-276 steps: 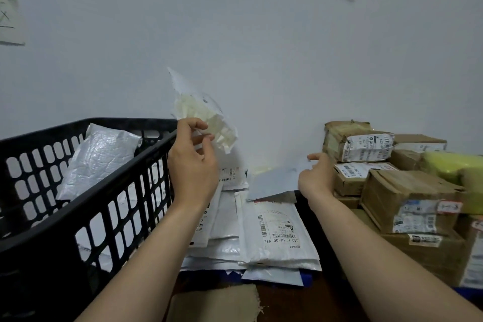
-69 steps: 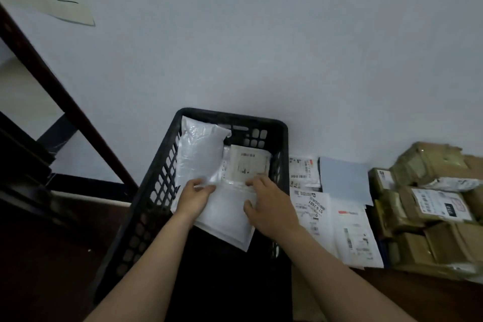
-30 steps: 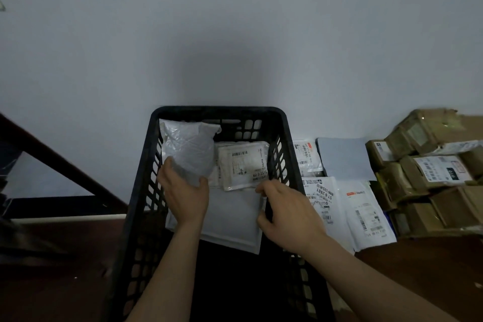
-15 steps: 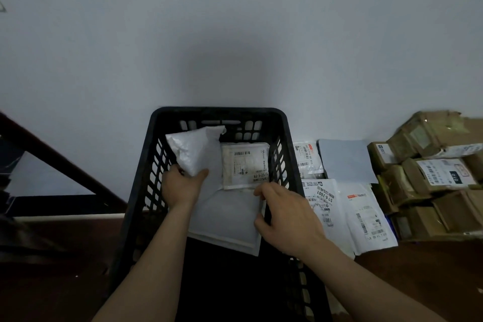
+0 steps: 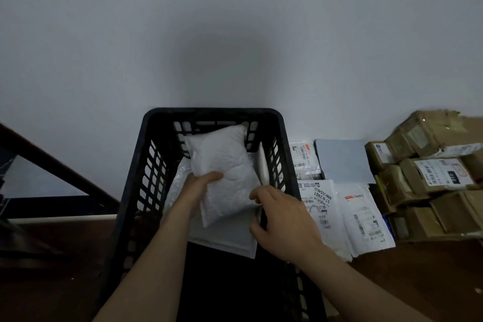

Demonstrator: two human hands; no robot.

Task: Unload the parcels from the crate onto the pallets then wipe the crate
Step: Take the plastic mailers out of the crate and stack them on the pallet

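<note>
The black crate [image 5: 136, 191] fills the lower centre, with brown boxes [image 5: 431, 185] stacked at the right. Inside it, the left hand [image 5: 198, 188] clutches a white padded parcel [image 5: 224, 165] above a flat mailer [image 5: 227, 239]. The right hand [image 5: 285, 219] curls at that mailer's edge, grip unclear.

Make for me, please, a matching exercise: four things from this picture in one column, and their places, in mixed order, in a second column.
Things
1. padded white parcel
2. black crate
3. brown cardboard boxes
4. labelled flat mailers

Places
a. lying flat between the crate and the boxes
b. gripped by the left hand
c. stacked at the far right
d. in the middle, with parcels inside

Pairs: 1-b, 2-d, 3-c, 4-a
</note>
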